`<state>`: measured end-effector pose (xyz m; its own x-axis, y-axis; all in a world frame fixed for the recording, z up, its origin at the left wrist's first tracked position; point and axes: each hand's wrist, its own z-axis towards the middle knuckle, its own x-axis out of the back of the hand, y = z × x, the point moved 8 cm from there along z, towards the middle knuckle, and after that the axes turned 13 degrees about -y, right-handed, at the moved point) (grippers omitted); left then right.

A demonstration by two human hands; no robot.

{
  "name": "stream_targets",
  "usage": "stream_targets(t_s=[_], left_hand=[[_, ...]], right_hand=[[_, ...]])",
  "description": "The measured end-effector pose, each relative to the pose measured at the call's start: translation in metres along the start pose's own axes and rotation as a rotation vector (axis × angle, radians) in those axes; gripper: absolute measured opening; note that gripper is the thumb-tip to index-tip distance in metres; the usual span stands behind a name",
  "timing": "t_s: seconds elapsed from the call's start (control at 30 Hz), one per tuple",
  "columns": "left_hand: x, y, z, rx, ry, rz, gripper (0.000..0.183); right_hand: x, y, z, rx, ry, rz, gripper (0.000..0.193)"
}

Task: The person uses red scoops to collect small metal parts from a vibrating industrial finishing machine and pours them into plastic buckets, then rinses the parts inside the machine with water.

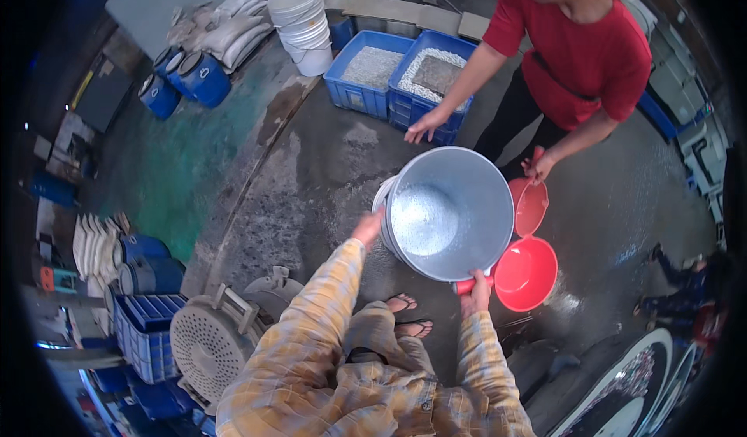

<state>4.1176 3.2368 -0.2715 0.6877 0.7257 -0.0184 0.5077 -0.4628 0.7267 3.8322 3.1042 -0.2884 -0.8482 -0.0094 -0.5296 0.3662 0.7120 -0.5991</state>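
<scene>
A grey bucket (494, 196) is held up in front of me, its wide mouth tilted toward me and its inside bare and shiny. My left hand (367, 228) grips the bucket's left side. At the lower right of the rim, my right hand (475, 295) is closed around the handle of a red dipper (526, 273), with its fingertips against the bucket. The dipper's round bowl faces up and looks empty. Just beyond it is a second red dipper (529, 203), held by a co-worker's hand (539, 166). The co-worker's other hand (426, 124) is spread above the bucket's far side.
A person in a red top (576, 40) stands opposite me. Behind are two blue crates (354, 94) of white pellets and stacked white buckets (302, 28). Blue drums (204, 79) and sacks (233, 36) stand far left. A perforated round basket (206, 347) is near my left arm.
</scene>
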Motion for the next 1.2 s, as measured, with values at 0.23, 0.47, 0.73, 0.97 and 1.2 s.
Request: stream_targets(t_s=[0.23, 0.47, 0.73, 0.97, 1.2], left_hand=[[-0.059, -0.059, 0.035, -0.039, -0.225, -0.285, 0.033], [-0.040, 0.020, -0.016, -0.653, 0.078, -0.122, 0.024], [-0.049, 0.077, -0.117, -0.795, -0.163, 0.265, 0.013], [-0.062, 0.121, -0.194, -0.976, -0.407, 0.170, 0.010], [-0.168, 0.121, -0.168, -0.448, -1.177, 0.100, 0.012]], right_hand=[[0.032, -0.016, -0.004, 0.015, -0.083, -0.056, 0.034], [0.028, -0.006, -0.014, -0.023, -0.073, 0.006, 0.031], [0.003, -0.012, -0.029, 0.130, -0.119, 0.010, 0.027], [0.004, -0.049, -0.091, 0.238, -0.071, -0.018, 0.037], [0.051, -0.011, -0.146, 0.269, 0.169, 0.242, 0.038]])
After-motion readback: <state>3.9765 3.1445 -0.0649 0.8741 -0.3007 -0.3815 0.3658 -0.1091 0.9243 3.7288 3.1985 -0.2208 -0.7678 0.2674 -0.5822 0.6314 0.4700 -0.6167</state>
